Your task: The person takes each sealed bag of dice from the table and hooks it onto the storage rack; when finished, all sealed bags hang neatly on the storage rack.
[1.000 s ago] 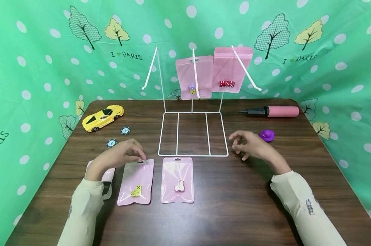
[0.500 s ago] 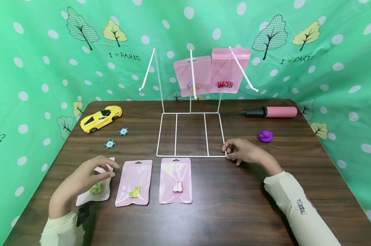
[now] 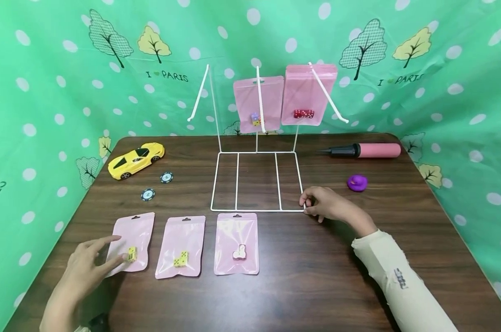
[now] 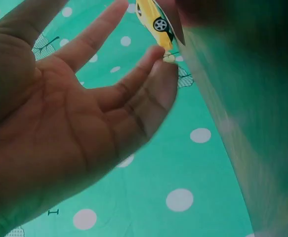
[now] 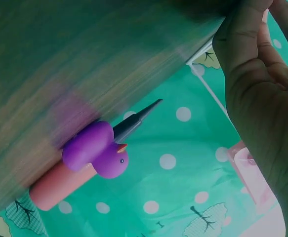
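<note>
The left hand, fingers spread, is at a glossy pink pouch (cubic yellow dice inside); the right hand pinches the thin white wire rack.

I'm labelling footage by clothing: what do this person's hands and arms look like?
The left hand and right hand are ungloved. A cream long sleeve covers the right forearm and bears a small dark marking. On the left, only a sliver of pale cuff shows, near a dark object too cropped to identify.
</note>
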Available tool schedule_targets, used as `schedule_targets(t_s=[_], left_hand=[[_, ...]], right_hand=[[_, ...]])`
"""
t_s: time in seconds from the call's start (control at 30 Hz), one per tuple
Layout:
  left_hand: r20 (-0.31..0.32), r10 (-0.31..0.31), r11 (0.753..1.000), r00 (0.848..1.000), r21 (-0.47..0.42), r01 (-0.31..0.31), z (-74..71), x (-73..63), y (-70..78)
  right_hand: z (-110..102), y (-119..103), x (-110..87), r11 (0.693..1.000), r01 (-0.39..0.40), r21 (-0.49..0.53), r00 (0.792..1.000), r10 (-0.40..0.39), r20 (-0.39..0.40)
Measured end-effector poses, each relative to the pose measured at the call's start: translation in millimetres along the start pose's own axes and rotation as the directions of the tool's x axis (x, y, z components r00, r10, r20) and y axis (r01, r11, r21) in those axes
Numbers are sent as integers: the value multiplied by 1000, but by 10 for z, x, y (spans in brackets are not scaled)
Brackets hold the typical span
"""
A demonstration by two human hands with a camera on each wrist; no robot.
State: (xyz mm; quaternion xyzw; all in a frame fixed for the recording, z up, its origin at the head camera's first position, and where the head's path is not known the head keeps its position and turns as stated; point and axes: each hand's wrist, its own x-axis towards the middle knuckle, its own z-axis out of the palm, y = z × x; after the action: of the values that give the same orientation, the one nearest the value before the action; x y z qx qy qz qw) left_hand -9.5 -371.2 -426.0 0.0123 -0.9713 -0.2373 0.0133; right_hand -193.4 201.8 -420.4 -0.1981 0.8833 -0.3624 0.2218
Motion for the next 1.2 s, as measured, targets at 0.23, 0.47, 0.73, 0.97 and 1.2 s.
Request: schedule_targets(t_s=[0.23, 0.47, 0.73, 0.97, 1.2], left_hand=[[135, -129, 991, 982, 63, 121, -6, -34, 17], [187, -170, 984, 968, 95, 154, 4, -22, 36], [132, -138, 990, 982, 28, 135, 195, 25, -357], [233, -211, 976, 949, 3, 216, 151, 8, -378], [248, -245, 961, 937, -70, 269, 98, -49, -308]], right_hand=[[3, 25, -2, 1000, 0, 6, 1000, 0, 2], [13, 47, 3, 1000, 8, 3, 1000, -8, -7], [-8, 10, -23, 1000, 13, -2, 1000, -13, -6], [-19, -17, -38, 1000, 12, -2, 1000, -12, -10], [-9, 3, -27, 1000, 9, -9, 1000, -9, -6]])
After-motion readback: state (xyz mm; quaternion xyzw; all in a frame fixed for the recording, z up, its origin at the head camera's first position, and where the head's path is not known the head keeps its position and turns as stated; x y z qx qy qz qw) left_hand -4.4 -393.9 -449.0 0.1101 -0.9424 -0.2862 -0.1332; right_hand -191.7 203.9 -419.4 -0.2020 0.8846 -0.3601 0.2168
